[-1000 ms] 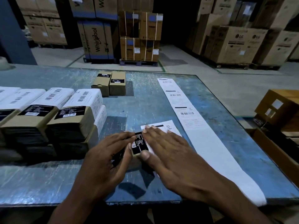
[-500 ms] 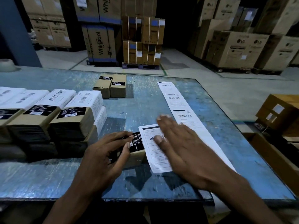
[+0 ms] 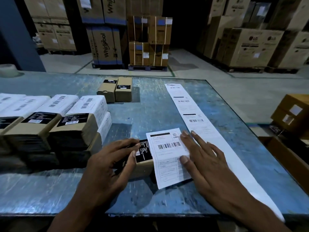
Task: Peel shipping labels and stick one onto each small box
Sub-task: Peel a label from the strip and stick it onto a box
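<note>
Near table edge: left hand (image 3: 107, 166) curled round a small brown box (image 3: 143, 166), fingertips over the black printed sticker (image 3: 144, 152) on its top, thumb against its near side. Right hand (image 3: 205, 163) flat, fingers straight and spread, pressing down a white shipping label (image 3: 167, 156); the label's left edge lies on the box top beside the black sticker, the rest extends rightward and toward the near edge past the box, over the blue table (image 3: 150, 114). Label shows a black bar at top, a barcode mid-sheet, ruled boxes lower down, and "CRED" at upper right; smaller print not legible. Just right of the right hand, a long white label strip (image 3: 192, 111) runs from the near right corner away toward the far edge, with three more labels carrying barcodes on its far part. Left of the hands: stack of small boxes (image 3: 50, 129), some with white barcode labels, nearer ones with black stickers. Further back, mid-table: two brown boxes (image 3: 115, 91) side by side, black stickers on top. Beyond the table, on the warehouse floor: tall cartons (image 3: 105, 46) printed "Whirlpool", and at right cartons (image 3: 257, 47) marked "LG"
</note>
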`<state>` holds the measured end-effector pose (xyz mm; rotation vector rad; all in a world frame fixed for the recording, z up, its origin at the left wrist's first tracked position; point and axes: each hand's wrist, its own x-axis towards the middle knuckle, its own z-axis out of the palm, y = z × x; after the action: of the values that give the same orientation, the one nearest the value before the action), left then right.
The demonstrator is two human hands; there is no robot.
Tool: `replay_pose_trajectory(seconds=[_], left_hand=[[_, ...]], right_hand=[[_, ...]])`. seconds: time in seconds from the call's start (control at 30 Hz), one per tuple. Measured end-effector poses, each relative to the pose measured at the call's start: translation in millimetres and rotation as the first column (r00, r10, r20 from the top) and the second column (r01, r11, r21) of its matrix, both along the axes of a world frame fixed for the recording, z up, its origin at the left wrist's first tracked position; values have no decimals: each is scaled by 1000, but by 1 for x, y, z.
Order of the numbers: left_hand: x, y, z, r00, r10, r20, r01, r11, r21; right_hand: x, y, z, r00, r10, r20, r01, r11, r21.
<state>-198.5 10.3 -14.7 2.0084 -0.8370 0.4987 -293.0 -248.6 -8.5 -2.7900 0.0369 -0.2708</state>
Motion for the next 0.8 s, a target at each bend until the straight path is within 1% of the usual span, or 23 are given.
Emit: replay_pose_trajectory(seconds=[0.07,0.17,0.23,0.3,0.37,0.43,0.57,0.6,0.67,0.7,0.73,0.77,0.8], left_hand=[[0,1,0,1000,-3,-5,3,1000,-8],[0,1,1,1000,-3,-4,3,1000,-15],[0,1,0,1000,-3,-12,2,1000,-18],[1,1,0,1000,-3,-17,3,1000,-16],[0,2,1,1000,-4,-12,4,1000,-9],[1,1,0,1000,-3,-22,3,1000,-13],[1,0,0,1000,-5,-19,5,1000,-22],[0,1,0,1000,-11,-26,11,1000,-28],[1,3,0,995,-33,-91,31,999,-28],[3,5,0,990,-45,-131,44,999,-13],[4,6,-1,986,-58,-157,60,998,9],[6,7,-1,984,-71,-165,77,997,30],[8,7,-2,984,-82,-155,90,995,43]], right_hand=[[-1,-2,9,1000,-3,-16,4,998,59],[4,6,26,994,-56,89,43,990,136],[9,21,34,993,2,116,-20,988,153],[12,39,34,990,129,55,-134,986,100],[15,53,31,974,218,-62,-219,976,-14],[15,49,30,970,204,-135,-215,973,-78],[13,12,36,973,61,-222,-74,996,-54],[13,4,38,970,33,-242,-44,998,-39],[10,-5,43,966,-33,-258,64,991,115],[11,-7,43,967,-78,-245,128,972,195],[12,-7,46,970,-95,-223,150,957,247],[12,-6,49,975,-70,-210,131,947,293],[12,-4,51,976,-11,-215,87,934,346]])
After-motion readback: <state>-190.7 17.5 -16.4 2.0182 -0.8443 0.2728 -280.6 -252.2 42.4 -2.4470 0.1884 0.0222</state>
